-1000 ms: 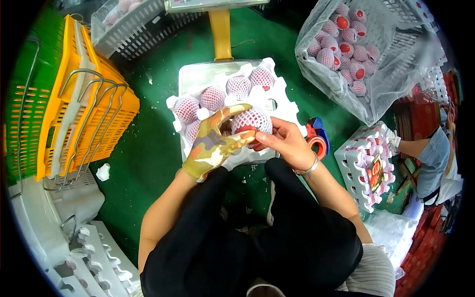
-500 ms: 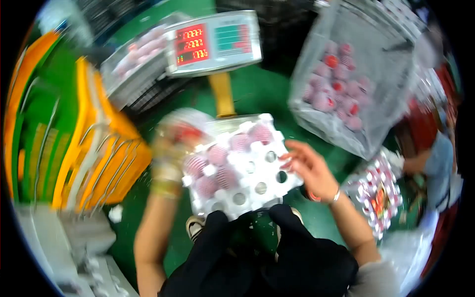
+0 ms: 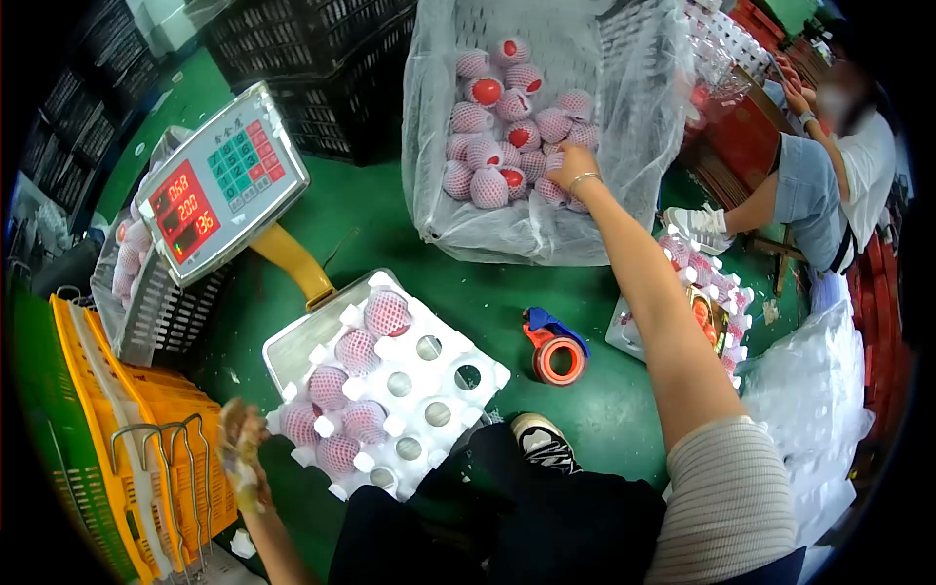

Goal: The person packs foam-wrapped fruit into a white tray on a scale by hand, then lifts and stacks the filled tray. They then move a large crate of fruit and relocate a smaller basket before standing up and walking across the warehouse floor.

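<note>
My right hand (image 3: pixel 573 168) reaches into a crate lined with clear plastic (image 3: pixel 444 219) and touches the red fruits in pink foam nets (image 3: pixel 489 187). Its fingers are mostly hidden behind the back of the hand. My left hand (image 3: pixel 242 441), smeared by motion, hangs left of a white tray with round holes (image 3: pixel 439 414); whether it holds anything does not show. Several netted fruits (image 3: pixel 358 351) fill the tray's left and upper-left hollows, while other hollows hold none. Tilted in view, the tray rests on the scale's metal platform (image 3: pixel 283 346), in front of my knees.
The scale's display (image 3: pixel 222 180) stands on a yellow post. A tape dispenser (image 3: pixel 559 359) lies on the green floor. Yellow crates (image 3: pixel 175 419) stand at left, black crates (image 3: pixel 302 78) behind. Another filled tray (image 3: pixel 634 327) lies at right, near a seated person (image 3: pixel 829 175).
My right hand has gone from beside the tray into the lined crate. My left hand has moved off the tray to the left. The view has turned right, and the tape dispenser now shows.
</note>
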The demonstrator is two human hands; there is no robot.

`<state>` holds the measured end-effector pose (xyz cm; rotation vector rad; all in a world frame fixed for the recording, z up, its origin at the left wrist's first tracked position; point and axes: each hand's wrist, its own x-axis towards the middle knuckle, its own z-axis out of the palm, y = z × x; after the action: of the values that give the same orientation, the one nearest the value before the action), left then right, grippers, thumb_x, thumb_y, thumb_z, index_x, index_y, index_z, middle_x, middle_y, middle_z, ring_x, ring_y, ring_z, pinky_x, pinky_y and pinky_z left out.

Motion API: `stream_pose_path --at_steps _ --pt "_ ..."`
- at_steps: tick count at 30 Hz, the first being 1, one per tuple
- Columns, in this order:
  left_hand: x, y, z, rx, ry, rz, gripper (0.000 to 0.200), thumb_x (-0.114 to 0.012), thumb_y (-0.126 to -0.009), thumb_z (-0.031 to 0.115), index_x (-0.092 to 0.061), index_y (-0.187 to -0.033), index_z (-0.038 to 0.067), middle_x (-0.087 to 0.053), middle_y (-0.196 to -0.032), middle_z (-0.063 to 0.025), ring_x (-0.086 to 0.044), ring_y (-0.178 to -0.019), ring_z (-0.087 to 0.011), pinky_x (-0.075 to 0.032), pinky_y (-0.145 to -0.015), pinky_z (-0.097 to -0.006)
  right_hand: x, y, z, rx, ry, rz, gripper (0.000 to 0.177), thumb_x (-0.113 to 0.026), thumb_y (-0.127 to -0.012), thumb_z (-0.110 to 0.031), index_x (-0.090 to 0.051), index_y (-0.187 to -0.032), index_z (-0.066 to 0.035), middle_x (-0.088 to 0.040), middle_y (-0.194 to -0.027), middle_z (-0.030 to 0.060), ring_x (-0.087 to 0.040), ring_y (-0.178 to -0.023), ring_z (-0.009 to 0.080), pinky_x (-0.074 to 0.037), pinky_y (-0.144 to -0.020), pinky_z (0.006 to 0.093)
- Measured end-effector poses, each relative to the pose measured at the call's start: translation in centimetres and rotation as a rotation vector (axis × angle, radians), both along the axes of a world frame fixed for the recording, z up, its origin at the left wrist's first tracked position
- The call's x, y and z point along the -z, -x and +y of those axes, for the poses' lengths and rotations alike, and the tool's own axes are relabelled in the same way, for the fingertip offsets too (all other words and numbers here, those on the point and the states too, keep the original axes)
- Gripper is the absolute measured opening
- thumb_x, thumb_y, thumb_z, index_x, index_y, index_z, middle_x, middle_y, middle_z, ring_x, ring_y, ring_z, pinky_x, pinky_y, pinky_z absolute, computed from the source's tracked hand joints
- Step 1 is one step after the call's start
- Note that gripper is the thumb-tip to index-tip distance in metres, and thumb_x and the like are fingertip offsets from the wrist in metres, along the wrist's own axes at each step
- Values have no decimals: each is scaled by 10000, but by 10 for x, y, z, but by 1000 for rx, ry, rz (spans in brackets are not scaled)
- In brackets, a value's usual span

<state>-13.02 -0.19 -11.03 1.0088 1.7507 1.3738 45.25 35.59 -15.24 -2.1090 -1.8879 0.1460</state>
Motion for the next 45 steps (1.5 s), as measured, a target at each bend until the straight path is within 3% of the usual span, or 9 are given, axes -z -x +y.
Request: stream_pose_path --at_steps 2,9,15,21,25,31,34,37,45 --pt "13 5 -28 -61 80 -280 424 -636 -864 150 -518 -1236 -18 -607 -1041 -143 -620 -776 -178 -515 -644 -231 -18 11 -29 -6 -43 336 669 -822 -657 -306 -553 -1195 -14 -626 -1136 183 -636 -1003 294 -512 -871 350" --pt "-29 -64 -39 168 174 -50 317 -654 -857 90 -574 -1138 -31 -611 -1084 -115 -608 -1014 -201 -495 -887 -303 -80 117 -203 -287 486 1781 358 -578 -948 -213 -518 -1205 29 -623 -1095 82 -622 -990 158 -539 -839 318" --pt "-25 -107 -41 218 49 -348 283 -605 -865 21 -582 -1145 -16 -615 -992 -55 -575 -939 -125 -452 -831 -237 -60 242 -291 -606 341 1258 572 -803 -711 -64 -452 -1159 -4 -540 -1122 97 -595 -987 203 -500 -820 314" --pt "-5 -119 -29 290 -1 86 269 -610 -883 4 -574 -1149 -9 -606 -981 -34 -571 -844 -95 -468 -755 -239 -17 274 -303 -758 -125 602 519 -782 -685 -118 -482 -1089 7 -514 -1037 168 -514 -999 353 -428 -851 407" --pt "-10 -147 7 435 -310 706 299 -650 -798 -14 -601 -1092 5 -613 -997 -146 -607 -901 -295 -497 -777 -330 -6 271 -295 -783 -166 338 367 -681 -701 -82 -543 -1034 -11 -573 -956 135 -535 -921 333 -414 -815 425" --pt "6 -165 34 599 -105 938 206 -618 -783 109 -637 -983 63 -617 -987 -123 -548 -930 -348 -427 -819 -448 -57 202 -244 -831 -252 320 179 -657 -692 -79 -646 -870 -67 -601 -1105 108 -530 -1041 307 -415 -864 392" --pt "5 -166 36 607 -67 1103 211 -633 -779 141 -648 -977 71 -613 -996 -101 -538 -967 -318 -387 -865 -436 -52 130 -132 -454 -455 253 346 -620 -710 -33 -567 -1051 -10 -590 -1039 189 -563 -975 377 -448 -873 441" --pt "-1 -167 38 629 -33 1097 194 -594 -803 184 -654 -965 96 -602 -1030 -79 -540 -981 -293 -385 -888 -433 -5 69 -22 -162 -81 -29 576 -739 -651 -166 -526 -1168 -30 -602 -1093 202 -574 -1039 382 -465 -901 411" --pt "-30 -148 15 447 -76 811 293 -676 -743 71 -621 -1030 44 -575 -1113 -156 -535 -1015 -359 -411 -888 -447 3 52 -23 -280 -37 369 663 -803 -586 -258 -575 -1177 -65 -663 -1028 168 -639 -961 320 -502 -826 373"
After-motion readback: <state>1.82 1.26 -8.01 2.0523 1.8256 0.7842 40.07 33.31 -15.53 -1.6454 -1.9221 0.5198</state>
